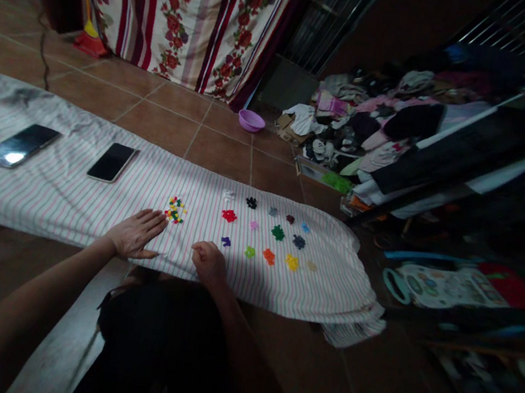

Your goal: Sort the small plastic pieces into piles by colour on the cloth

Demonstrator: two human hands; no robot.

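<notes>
My left hand (138, 233) lies flat on the striped cloth (53, 200), fingers stretched out and holding nothing. Its fingertips are beside a mixed pile of tiny red, yellow, green and white pieces (175, 210). To the right, my right hand (209, 261) is closed near the cloth's front edge; anything inside its fingers is hidden. Beyond it are small heaps sorted by colour, among them a purple heap (225, 241), a red heap (229, 216), a dark green heap (278, 232), an orange heap (269, 256) and a yellow heap (291, 262). The pieces are too small to name.
A phone (112, 163) and a larger dark-screened device (20, 146) lie at the left on the cloth. Past the far edge, a purple basin (251, 121) stands on the tiled floor before a floral curtain (179, 5). Clothes (353, 111) are heaped at the back right.
</notes>
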